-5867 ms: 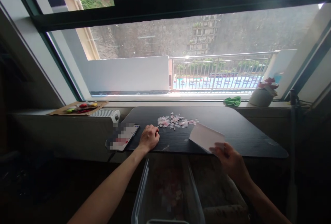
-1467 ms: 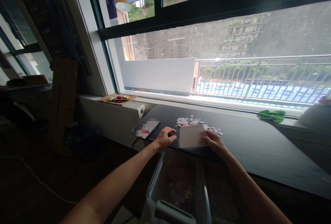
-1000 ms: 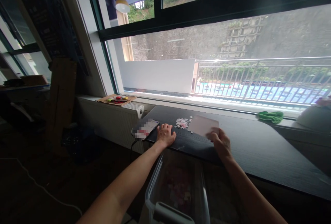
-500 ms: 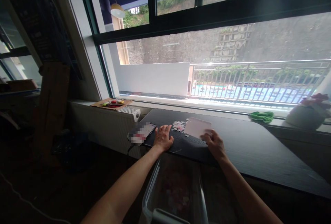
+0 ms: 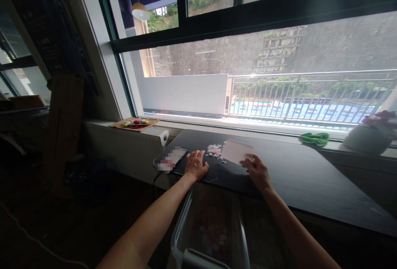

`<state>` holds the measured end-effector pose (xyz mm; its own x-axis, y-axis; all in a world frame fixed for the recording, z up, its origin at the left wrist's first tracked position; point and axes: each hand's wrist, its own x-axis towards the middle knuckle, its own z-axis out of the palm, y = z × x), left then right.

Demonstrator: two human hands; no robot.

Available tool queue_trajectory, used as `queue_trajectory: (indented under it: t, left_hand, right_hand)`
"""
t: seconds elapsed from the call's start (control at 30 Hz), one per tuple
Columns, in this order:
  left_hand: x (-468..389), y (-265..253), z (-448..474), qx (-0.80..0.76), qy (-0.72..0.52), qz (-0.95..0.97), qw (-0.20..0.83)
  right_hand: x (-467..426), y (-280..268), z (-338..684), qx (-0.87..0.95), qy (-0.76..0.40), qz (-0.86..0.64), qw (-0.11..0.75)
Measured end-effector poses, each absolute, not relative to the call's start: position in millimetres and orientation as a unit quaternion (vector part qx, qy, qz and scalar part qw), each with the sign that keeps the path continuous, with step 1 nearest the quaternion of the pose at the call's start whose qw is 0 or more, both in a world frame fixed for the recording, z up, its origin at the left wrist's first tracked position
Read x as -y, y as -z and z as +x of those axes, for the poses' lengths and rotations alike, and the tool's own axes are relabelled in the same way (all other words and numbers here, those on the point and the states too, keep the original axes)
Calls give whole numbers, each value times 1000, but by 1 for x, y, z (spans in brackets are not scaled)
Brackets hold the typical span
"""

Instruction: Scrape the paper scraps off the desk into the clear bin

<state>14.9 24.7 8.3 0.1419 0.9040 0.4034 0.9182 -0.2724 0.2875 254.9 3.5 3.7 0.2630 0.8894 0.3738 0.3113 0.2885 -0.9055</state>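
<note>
A pale pinkish flat card (image 5: 237,150) lies on or just above the dark table (image 5: 288,165). My right hand (image 5: 258,171) grips the card at its near right corner, thumb and fingers closed there. Scraps of white and pink paper (image 5: 214,150) form a small pile against the card's left edge. Left of the pile, my left hand (image 5: 196,166) rests palm down on the tabletop near the front edge, fingers apart and holding nothing. Close to its fingertips is a phone (image 5: 178,155), partly blurred out.
Below the table's front edge stands a clear plastic bin (image 5: 178,236) with paper scraps dimly visible inside. A green cloth (image 5: 314,139) and a pale rounded object (image 5: 369,136) are on the windowsill. A radiator (image 5: 124,149) runs along the wall at left, with a cardboard piece (image 5: 116,124) above it.
</note>
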Motion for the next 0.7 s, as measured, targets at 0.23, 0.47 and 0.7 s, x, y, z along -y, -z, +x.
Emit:
queue_trajectory:
  t: [0.23,0.47,0.7]
  left_hand:
    - [-24,-9,15,601,258,-756,26]
    - [-25,-9,14,588,263,-765,19]
    - [-25,-9,14,565,268,-780,-4]
  right_hand:
    - [-6,0,257,563,-243,-555,562]
    - [-7,0,256,558,-255,-537,579]
    - [-6,0,257,560,-256,-548,567]
